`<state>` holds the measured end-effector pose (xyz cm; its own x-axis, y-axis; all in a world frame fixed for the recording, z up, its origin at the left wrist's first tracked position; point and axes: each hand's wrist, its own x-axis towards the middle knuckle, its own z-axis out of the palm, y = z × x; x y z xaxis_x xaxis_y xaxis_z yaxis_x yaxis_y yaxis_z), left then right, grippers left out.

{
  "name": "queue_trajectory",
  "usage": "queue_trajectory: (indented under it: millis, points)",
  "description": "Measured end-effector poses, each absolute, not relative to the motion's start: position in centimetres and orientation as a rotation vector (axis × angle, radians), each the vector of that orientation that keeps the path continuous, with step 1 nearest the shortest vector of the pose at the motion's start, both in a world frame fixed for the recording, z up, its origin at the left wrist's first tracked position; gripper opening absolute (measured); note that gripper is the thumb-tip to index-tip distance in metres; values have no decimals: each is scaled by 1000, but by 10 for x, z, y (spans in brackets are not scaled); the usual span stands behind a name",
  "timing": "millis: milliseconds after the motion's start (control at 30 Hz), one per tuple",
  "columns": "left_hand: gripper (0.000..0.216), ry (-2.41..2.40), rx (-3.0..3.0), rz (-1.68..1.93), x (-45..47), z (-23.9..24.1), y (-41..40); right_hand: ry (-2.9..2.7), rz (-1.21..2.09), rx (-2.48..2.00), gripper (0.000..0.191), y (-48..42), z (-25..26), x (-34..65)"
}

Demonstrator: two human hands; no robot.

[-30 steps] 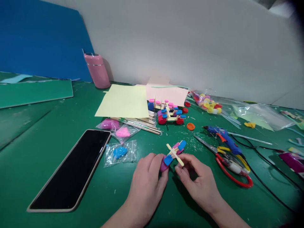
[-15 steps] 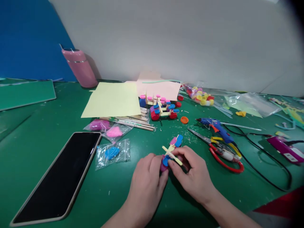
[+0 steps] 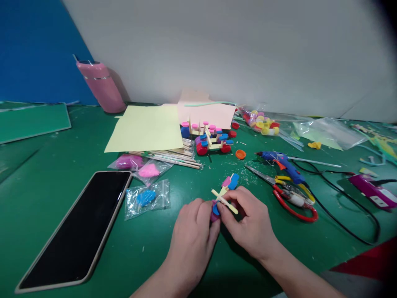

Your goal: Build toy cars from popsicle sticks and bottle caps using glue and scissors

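Both hands meet low in the middle of the green table [image 3: 62, 165] around a small craft piece [image 3: 226, 192] made of pale wooden sticks with blue and pink caps. My left hand [image 3: 194, 238] pinches its purple and blue end with thumb and fingers closed. My right hand [image 3: 248, 223] grips the crossing stick from the right, fingers curled round it. The piece's far end with a pink and a blue cap sticks out above my fingers.
A dark tablet [image 3: 80, 227] lies at the left. Small bags of pink and blue bits [image 3: 145, 194], yellow paper [image 3: 145, 128], a stick bundle [image 3: 173, 157], a finished stick-and-cap model [image 3: 211, 140], an orange cap [image 3: 240, 154], a glue gun [image 3: 281, 163], red scissors [image 3: 291, 198], a pink bottle [image 3: 101, 85].
My right hand has closed in on the craft piece and now overlaps it more. The view has swung right, so everything on the table sits further left.
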<state>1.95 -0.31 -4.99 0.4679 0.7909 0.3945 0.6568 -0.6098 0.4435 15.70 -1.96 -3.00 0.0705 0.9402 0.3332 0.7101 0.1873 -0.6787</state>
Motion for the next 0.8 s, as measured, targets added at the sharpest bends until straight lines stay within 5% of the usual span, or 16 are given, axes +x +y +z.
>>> queue_trajectory:
  millis: [400, 700, 800]
  points:
    - [9, 1261, 2421, 799, 19, -48, -3, -1681, 377, -1543, 3, -19, -30, 156]
    - [17, 1195, 1957, 840, 13, -38, 8, -1738, 622, -1391, 32, -25, -26, 170]
    - [16, 1190, 1915, 852, 11, -39, 9, -1733, 602, -1380, 25, -24, -26, 175]
